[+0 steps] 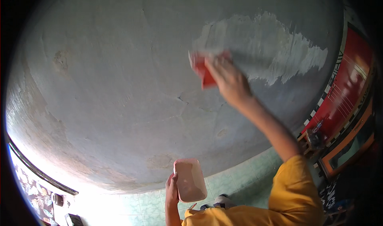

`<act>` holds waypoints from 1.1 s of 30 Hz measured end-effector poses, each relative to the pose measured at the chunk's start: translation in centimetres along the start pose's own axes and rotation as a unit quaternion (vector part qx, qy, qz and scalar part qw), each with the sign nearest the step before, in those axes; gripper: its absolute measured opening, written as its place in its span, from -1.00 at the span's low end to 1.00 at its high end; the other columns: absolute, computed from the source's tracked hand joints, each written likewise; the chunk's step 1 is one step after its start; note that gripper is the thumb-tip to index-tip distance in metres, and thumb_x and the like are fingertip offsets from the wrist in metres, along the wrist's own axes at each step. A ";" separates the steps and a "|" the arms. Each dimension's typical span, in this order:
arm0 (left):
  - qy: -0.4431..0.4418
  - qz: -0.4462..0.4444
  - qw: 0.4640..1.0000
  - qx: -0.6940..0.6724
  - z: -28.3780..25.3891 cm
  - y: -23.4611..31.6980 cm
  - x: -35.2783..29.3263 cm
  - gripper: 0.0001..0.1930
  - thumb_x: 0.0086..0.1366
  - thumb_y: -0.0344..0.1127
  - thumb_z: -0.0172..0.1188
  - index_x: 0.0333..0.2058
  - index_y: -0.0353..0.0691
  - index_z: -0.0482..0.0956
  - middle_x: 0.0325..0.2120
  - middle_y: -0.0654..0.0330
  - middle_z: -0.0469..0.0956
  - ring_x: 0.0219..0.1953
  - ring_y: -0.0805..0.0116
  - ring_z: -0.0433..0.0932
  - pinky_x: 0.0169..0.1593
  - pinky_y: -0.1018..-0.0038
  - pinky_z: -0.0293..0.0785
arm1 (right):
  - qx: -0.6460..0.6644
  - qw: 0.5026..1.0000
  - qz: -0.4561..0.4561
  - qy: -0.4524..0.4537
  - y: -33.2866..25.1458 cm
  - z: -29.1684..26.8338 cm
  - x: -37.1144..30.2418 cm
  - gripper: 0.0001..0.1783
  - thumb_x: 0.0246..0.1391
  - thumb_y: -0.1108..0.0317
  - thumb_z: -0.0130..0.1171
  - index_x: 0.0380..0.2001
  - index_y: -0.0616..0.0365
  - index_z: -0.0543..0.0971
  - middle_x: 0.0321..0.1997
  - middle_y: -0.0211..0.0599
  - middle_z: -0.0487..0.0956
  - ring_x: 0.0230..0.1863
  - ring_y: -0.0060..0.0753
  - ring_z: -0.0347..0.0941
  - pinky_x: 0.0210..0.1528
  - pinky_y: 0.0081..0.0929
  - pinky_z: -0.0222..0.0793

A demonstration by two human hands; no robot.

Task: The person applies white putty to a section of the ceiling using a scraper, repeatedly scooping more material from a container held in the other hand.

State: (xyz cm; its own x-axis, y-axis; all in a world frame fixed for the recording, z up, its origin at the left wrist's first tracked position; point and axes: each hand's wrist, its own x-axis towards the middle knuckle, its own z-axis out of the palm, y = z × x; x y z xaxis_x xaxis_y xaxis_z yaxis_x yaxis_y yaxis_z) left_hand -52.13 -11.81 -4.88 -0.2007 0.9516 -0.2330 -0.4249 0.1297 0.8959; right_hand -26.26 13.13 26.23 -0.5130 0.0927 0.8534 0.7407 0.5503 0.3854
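My right hand [232,81] is raised and grips a red putty spreader [206,75], its edge against the grey wall [115,62]. Motion smears the hand and the tool somewhat. Just right of the spreader runs a ragged, pale patch of putty [275,46]. Down low in front of me, my left hand [172,189] holds a shallow, pinkish rectangular tub [191,182] by its left side, thumb at the rim. A pale residue coats part of the tub's inside.
The wall has cracks [181,100] and a worn brown spot [60,61]. Pale green tiles [231,182] cover the floor. On the right are a red panel [346,82] and an orange-framed cabinet [349,148]. Patterned fabric [34,186] hangs at the lower left, in bright light.
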 end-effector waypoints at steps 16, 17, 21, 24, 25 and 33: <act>0.019 -0.016 0.999 0.034 -0.1 -0.5 -0.3 -0.35 0.50 0.11 0.16 0.21 -0.43 0.48 -0.02 0.10 0.61 -0.01 0.36 0.57 0.05 0.40 0.53 | 0.066 0.989 0.090 -0.092 -5.6 3.9 -15.0 -0.31 0.17 0.58 0.12 0.41 0.32 0.38 0.47 0.16 0.40 0.40 0.18 0.45 0.35 -0.06 0.49; 0.020 -0.019 0.999 0.033 0.3 -0.5 -0.5 -0.35 0.50 0.11 0.16 0.21 -0.43 0.48 -0.02 0.10 0.61 -0.01 0.36 0.57 0.05 0.40 0.53 | 0.099 0.982 0.107 -0.121 -7.5 4.0 -18.6 -0.37 0.18 0.58 0.12 0.36 0.27 0.47 0.42 0.10 0.48 0.37 0.12 0.49 0.36 -0.07 0.49; 0.004 -0.016 1.000 0.024 0.0 -0.1 -0.4 -0.34 0.51 0.09 0.16 0.24 -0.45 0.46 0.00 0.09 0.61 0.00 0.34 0.58 0.08 0.40 0.52 | 0.187 0.969 0.131 -0.093 -6.0 1.6 -16.7 -0.49 0.15 0.66 0.14 0.18 0.18 0.65 0.24 -0.10 0.65 0.28 0.02 0.58 0.37 -0.10 0.50; 0.012 -0.029 0.999 0.037 0.0 -0.1 -0.8 -0.33 0.51 0.09 0.16 0.27 -0.46 0.43 0.04 0.07 0.60 0.02 0.32 0.58 0.10 0.40 0.52 | 0.112 0.988 0.100 0.034 -0.4 -2.1 -4.8 -0.43 0.12 0.68 0.17 0.23 0.18 0.61 0.26 -0.12 0.64 0.28 0.02 0.58 0.30 -0.17 0.55; 0.009 -0.033 0.999 0.039 0.1 0.0 -0.7 -0.32 0.51 0.09 0.15 0.28 -0.46 0.43 0.06 0.05 0.60 0.04 0.31 0.58 0.11 0.39 0.51 | 0.081 0.989 0.108 0.058 1.0 -3.0 -2.1 -0.38 0.10 0.70 0.16 0.26 0.17 0.58 0.28 -0.13 0.63 0.28 -0.01 0.58 0.28 -0.18 0.56; 0.013 -0.032 0.999 0.022 -0.6 -1.1 -0.5 -0.35 0.52 0.08 0.13 0.26 -0.44 0.44 0.04 0.07 0.60 0.04 0.32 0.57 0.10 0.38 0.52 | 0.059 0.992 0.060 -0.095 -4.7 2.8 -13.9 -0.48 0.24 0.54 0.10 0.29 0.26 0.53 0.28 0.07 0.61 0.29 0.06 0.57 0.34 -0.05 0.52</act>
State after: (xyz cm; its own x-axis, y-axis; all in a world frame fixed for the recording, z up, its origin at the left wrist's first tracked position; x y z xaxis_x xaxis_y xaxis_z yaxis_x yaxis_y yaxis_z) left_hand -52.10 -12.62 -5.94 -0.1969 0.9334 -0.2999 -0.3992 0.2030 0.8941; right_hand -23.82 11.56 11.56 -0.5057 0.3122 0.8042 0.7509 0.6183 0.2321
